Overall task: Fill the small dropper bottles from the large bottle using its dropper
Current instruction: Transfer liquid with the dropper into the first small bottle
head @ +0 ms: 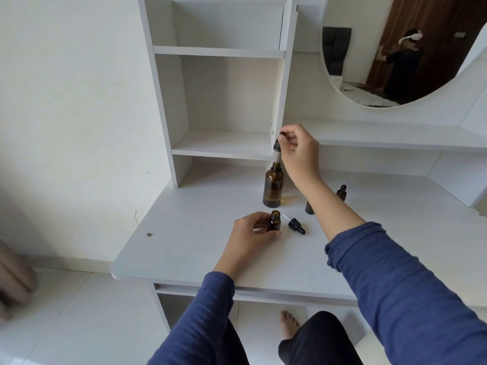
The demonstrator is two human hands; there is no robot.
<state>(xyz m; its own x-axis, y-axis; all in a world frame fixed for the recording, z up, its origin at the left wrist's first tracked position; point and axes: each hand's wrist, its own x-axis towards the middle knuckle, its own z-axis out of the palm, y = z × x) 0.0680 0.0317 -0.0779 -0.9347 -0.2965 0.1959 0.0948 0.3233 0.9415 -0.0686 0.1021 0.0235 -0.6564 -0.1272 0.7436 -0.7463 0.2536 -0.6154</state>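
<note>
With my right hand (300, 148) pinching the dropper (276, 147) over the big bottle (273, 189), I should carry it upright to 6 o'clock, where my left hand (247, 230) grips the small bottle (274, 222).

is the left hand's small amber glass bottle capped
No, the small amber bottle is open; a black dropper cap lies beside it.

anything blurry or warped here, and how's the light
Head view: soft, even daylight, only faint shadows; the large amber glass bottle throws a yellowish glow on the white desk top; the white shelf unit leans from wide-angle distortion; a brownish shape at the left edge is blurred.
</note>
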